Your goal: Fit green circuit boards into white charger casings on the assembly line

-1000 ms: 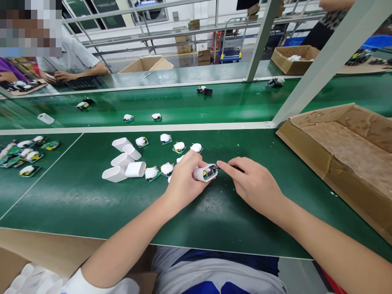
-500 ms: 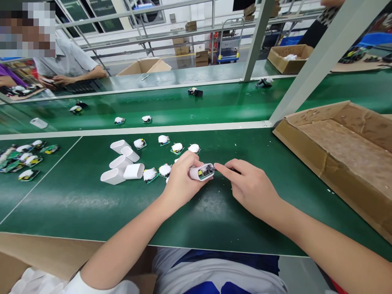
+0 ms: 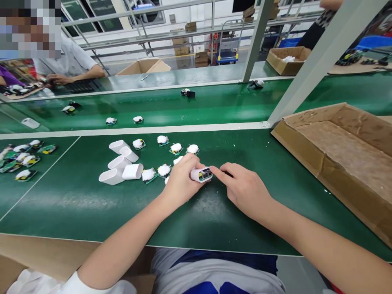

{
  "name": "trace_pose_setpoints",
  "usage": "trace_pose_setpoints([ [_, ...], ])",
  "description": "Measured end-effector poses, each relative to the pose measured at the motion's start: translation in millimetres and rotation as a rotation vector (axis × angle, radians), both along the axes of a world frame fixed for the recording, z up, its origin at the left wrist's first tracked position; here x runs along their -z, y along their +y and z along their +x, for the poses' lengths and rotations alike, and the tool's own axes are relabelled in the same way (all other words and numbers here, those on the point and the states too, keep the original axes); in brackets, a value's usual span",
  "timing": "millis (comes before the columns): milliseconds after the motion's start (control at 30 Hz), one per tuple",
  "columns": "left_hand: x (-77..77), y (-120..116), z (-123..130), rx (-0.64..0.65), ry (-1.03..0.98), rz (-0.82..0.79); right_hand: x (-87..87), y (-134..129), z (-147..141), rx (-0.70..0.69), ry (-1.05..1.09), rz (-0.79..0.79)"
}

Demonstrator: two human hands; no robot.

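My left hand [image 3: 183, 175] is wrapped round a white oval plastic housing [image 3: 196, 175], its open end facing right. Inside that opening shows a circuit board [image 3: 205, 174] with yellow and dark parts. The index finger of my right hand [image 3: 245, 185] is stretched out, its tip at the upper rim of the opening. My other right fingers are bent and apart from it; the thumb is mostly hidden. Left of my hands lie several white housings [image 3: 132, 171] and several small circuit boards with white tops [image 3: 149, 175], some partly covered by my left hand.
A large cardboard box [image 3: 324, 163] stands at the right beside a slanting post [image 3: 324, 61]. More boards [image 3: 26, 175] are heaped at the far left. Beyond a pale rail, the green conveyor belt [image 3: 159, 108] carries scattered boards and a housing. A co-worker [image 3: 70, 61] sits across it.
My right index finger has moved slightly left, closer into the housing's opening. The board sits a little deeper in the housing. Items on the far belt have shifted left.
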State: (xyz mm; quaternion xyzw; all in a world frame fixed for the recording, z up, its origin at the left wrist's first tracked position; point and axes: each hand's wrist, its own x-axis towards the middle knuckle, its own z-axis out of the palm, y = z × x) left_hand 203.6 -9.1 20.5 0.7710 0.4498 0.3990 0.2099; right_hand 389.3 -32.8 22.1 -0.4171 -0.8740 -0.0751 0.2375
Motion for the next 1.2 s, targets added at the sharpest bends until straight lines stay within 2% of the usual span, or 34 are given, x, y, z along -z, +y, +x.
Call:
trace_pose_setpoints([
  [133,-2.2,-1.5,1.8,-0.010,-0.039,-0.060,-3.2,-1.1,1.1,0.023,0.057,-0.069],
  [467,-3.3,-2.8,2.0,-0.016,-0.088,-0.104,-3.1,-0.8,1.5,0.012,0.133,-0.079],
  [767,-2.9,-2.7,1.1,0.002,-0.014,-0.060,-0.9,-0.3,1.2,-0.006,0.107,-0.066],
  [1100,1.9,-3.6,1.9,0.007,0.053,-0.044,2.9,-0.1,-0.3,-0.037,0.009,0.112],
  [1200,1.7,-4.3,3.7,-0.005,0.020,-0.078,0.5,-0.7,-0.2,-0.044,0.018,0.093],
])
